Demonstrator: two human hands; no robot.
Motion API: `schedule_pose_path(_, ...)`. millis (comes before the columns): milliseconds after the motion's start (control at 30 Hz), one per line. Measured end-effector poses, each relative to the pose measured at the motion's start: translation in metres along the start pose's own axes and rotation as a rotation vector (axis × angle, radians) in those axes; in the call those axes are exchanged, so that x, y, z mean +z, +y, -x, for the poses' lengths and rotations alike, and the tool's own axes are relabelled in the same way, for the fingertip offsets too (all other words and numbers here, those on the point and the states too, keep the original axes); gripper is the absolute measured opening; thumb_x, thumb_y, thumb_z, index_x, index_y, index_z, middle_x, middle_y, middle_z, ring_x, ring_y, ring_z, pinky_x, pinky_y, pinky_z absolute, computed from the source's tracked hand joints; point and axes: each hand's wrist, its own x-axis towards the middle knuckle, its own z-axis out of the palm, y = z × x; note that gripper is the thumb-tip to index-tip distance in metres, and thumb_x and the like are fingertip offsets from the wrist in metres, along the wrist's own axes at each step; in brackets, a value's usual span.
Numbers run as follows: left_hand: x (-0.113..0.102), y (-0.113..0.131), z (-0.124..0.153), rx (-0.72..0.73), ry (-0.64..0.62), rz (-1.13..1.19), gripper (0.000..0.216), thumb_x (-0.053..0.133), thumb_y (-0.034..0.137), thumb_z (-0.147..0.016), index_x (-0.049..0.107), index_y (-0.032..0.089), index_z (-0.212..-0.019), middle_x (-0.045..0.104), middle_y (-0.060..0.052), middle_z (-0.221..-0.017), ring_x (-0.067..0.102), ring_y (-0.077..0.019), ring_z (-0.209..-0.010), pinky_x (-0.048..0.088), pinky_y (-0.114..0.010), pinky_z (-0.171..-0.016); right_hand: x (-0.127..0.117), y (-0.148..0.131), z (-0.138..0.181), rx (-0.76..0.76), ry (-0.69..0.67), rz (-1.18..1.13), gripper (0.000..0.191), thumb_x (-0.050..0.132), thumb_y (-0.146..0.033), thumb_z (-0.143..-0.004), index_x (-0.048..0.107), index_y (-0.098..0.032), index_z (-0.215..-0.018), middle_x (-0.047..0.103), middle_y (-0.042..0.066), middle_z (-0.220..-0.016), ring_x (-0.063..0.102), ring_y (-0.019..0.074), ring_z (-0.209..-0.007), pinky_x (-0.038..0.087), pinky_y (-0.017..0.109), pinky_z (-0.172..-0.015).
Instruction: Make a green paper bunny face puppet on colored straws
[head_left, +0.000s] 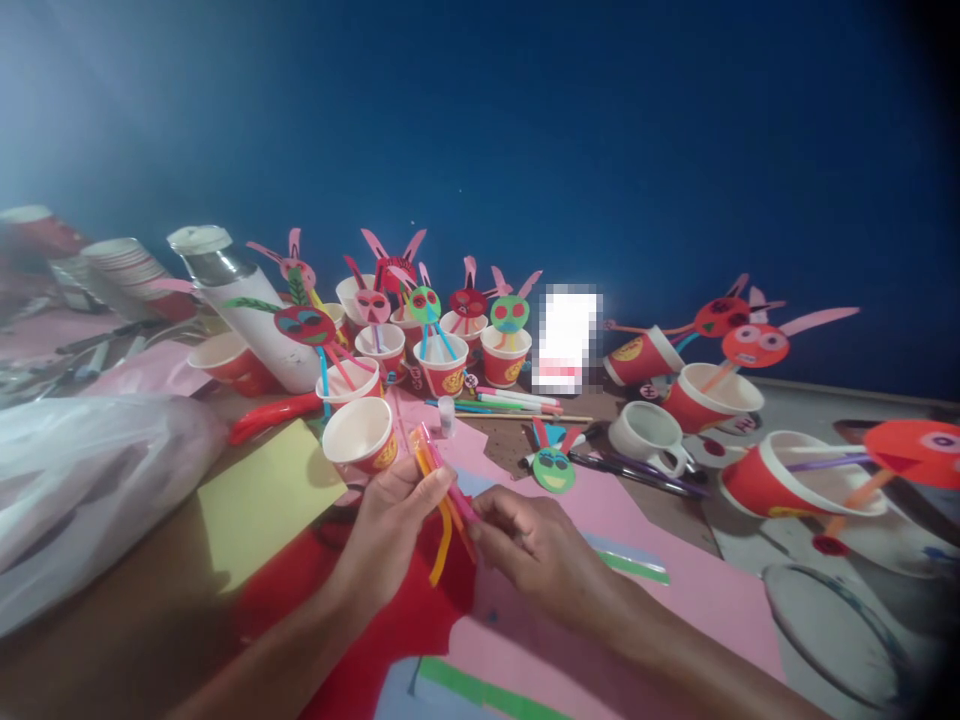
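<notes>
My left hand (394,525) is closed around a small bundle of bendy straws (442,500), orange and pink, held above the table. My right hand (536,545) pinches the pink straw of that bundle near its lower end. Just beyond my left hand stands an empty red paper cup (361,438). Under both hands lie a pink paper sheet (660,590) and a red paper sheet (390,630). A green paper face with pink ears (553,465) lies on the table past my right hand.
Several red cups with paper rabbit faces on straws (442,340) stand at the back. More cups lie tipped at right (705,390). A yellow sheet (262,500), a plastic bag (82,480), a white bottle (240,300), markers (517,400) and a white mug (649,435) surround the hands.
</notes>
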Motion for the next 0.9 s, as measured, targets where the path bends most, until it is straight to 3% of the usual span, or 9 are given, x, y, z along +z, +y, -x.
schedule_pose_path(167,0.002,-0.004,0.001,0.000,-0.038,-0.057,0.013,0.061,0.027,-0.079,0.064,0.015,-0.076,0.061,0.000,-0.070,0.054,-0.0119,-0.068,0.044,-0.022,-0.066,0.006,0.003,0.002,-0.063,0.137,0.247,0.020,0.037,-0.027,-0.091,0.049,-0.019,-0.077,0.055,0.000,-0.067,0.047,0.0135,-0.060,0.027,0.026,-0.056)
schedule_pose_path(367,-0.001,-0.010,0.001,-0.039,-0.047,-0.083,0.014,0.063,0.029,-0.079,0.065,0.016,-0.079,0.064,-0.001,-0.073,0.055,-0.0144,-0.074,0.045,-0.026,-0.071,0.008,0.010,0.001,-0.161,0.207,0.366,0.030,0.036,-0.036,-0.092,0.043,-0.019,-0.069,0.052,0.000,-0.062,0.043,0.0135,-0.057,0.026,0.027,-0.056)
schedule_pose_path(600,-0.003,-0.013,0.001,-0.045,-0.022,-0.016,0.009,0.066,0.026,-0.076,0.066,0.018,-0.080,0.066,0.002,-0.073,0.058,-0.0120,-0.071,0.047,-0.022,-0.068,0.005,0.013,-0.002,-0.208,0.185,0.315,0.032,0.035,-0.034,-0.094,0.040,-0.019,-0.066,0.047,-0.003,-0.060,0.040,0.0112,-0.055,0.027,0.024,-0.057)
schedule_pose_path(900,0.001,-0.012,0.001,-0.053,-0.015,0.070,0.007,0.066,0.024,-0.076,0.065,0.017,-0.072,0.065,0.004,-0.064,0.059,-0.0092,-0.062,0.047,-0.018,-0.062,0.012,0.026,-0.003,-0.346,0.272,0.357,0.030,0.038,-0.026,-0.093,0.042,-0.019,-0.064,0.046,-0.003,-0.058,0.039,0.0105,-0.054,0.027,0.024,-0.059)
